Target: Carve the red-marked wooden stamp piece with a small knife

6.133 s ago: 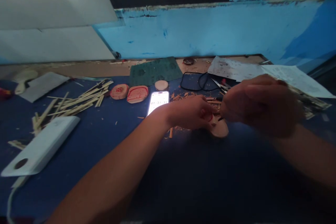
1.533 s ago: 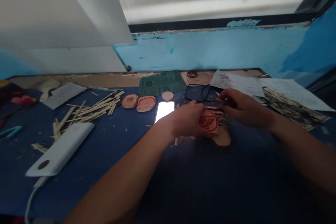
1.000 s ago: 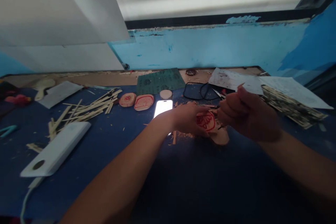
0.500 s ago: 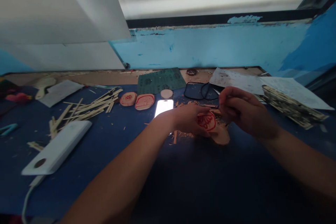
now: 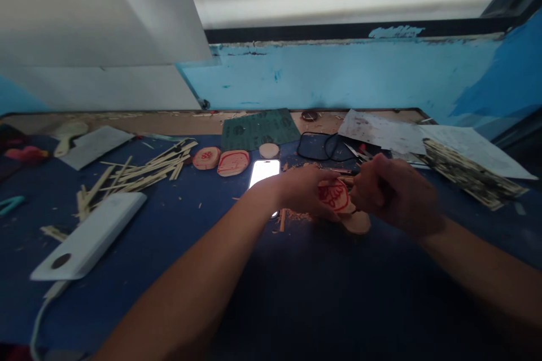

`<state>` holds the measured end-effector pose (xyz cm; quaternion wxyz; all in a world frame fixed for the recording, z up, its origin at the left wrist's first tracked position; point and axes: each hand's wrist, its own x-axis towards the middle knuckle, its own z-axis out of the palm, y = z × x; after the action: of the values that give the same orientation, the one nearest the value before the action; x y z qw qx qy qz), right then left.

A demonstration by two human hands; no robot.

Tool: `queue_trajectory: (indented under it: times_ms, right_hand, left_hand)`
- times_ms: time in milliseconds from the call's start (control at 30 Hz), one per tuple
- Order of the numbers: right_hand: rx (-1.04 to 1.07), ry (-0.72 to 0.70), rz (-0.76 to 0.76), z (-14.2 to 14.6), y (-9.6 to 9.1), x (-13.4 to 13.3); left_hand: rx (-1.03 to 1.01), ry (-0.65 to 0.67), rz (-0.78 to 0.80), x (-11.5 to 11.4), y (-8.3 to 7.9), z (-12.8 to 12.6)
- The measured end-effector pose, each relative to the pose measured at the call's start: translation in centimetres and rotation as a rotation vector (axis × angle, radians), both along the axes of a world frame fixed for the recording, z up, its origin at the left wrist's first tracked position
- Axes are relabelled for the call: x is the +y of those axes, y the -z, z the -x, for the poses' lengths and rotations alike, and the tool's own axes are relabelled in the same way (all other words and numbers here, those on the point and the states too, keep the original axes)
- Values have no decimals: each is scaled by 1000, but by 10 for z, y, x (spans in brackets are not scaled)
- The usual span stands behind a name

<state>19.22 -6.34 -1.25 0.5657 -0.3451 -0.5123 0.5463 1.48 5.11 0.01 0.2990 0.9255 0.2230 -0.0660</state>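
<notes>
My left hand (image 5: 305,189) is closed around the left edge of a light wooden piece (image 5: 335,196) with a red carved or drawn design on its face. Close on the right of that piece, my right hand (image 5: 396,194) is curled into a fist. Anything inside the fist is hidden from view. Below them a plain wooden disc (image 5: 358,223) lies on the blue table (image 5: 296,287). Wood shavings (image 5: 298,216) are scattered beside my left hand, and a phone (image 5: 266,170) with a bright screen lies partly behind my left wrist.
Two red-marked wooden pieces (image 5: 234,163) and a small round disc (image 5: 269,150) lie near a green sheet (image 5: 260,130). Thin wood sticks (image 5: 144,172) and a white power strip-like box (image 5: 91,237) are at left. Black cable (image 5: 313,149), scissors (image 5: 353,150) and papers (image 5: 381,131) lie behind my hands.
My right hand has turned and moved slightly down, its fingers now more tightly curled, uncovering the scissors behind. The red-marked piece in my left hand has shifted a little in angle.
</notes>
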Motion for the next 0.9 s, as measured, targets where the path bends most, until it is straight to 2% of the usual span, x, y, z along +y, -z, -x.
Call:
queue_trajectory:
  times_ms: [167, 367, 500, 733, 900]
  right_hand:
    - [-201, 17, -13, -1, 5, 0]
    - [-64, 11, -19, -3, 4, 0]
    - [-78, 24, -41, -2, 4, 0]
    - [-389, 52, -83, 11, -7, -2]
    - [-247, 168, -21, 17, -4, 10]
  left_hand:
    - [-58, 34, -15, -5, -1, -2]
    - [-54, 22, -33, -9, -1, -4]
    - [-51, 21, -14, -9, -2, -4]
    - [-127, 64, 7, -8, 4, -6]
    - [-189, 101, 48, -10, 2, -8]
